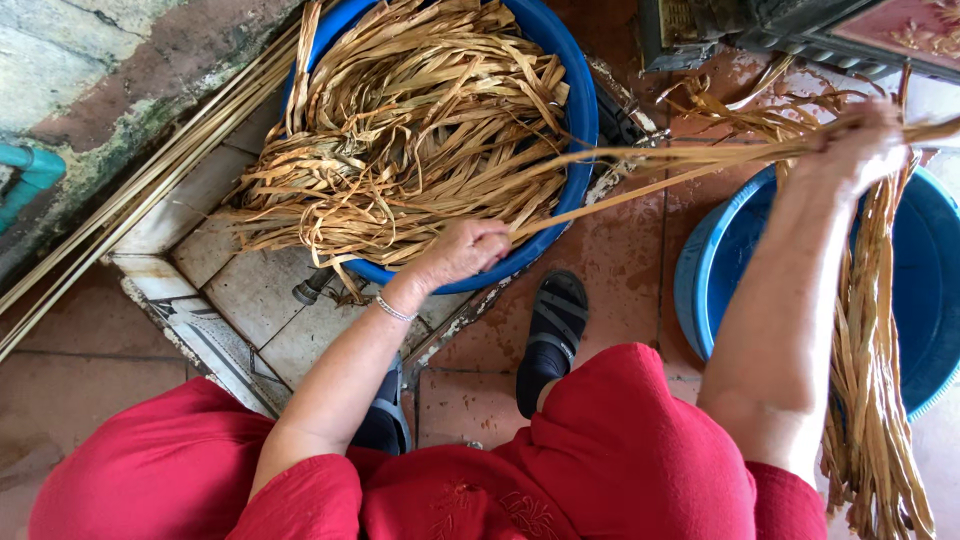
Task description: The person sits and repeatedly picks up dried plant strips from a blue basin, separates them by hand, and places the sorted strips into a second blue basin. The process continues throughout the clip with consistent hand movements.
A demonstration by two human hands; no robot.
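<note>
Strips of dried leaf drawn taut between two closed hands, above the floor between the tubs.

The left hand [468, 250] is closed on the strips [640, 170] at their low end; toward 2 o'clock the right hand [855, 145] is clenched round a hanging bundle [875, 400]. Judged light, limp, brittle-edged, they are best gripped gathered, near the ends. Loose strips fill the blue tub [580, 100] at 12 o'clock.

Red dress [600, 460], black sandals [552, 330] (thin silver bracelet [392, 310]).
</note>
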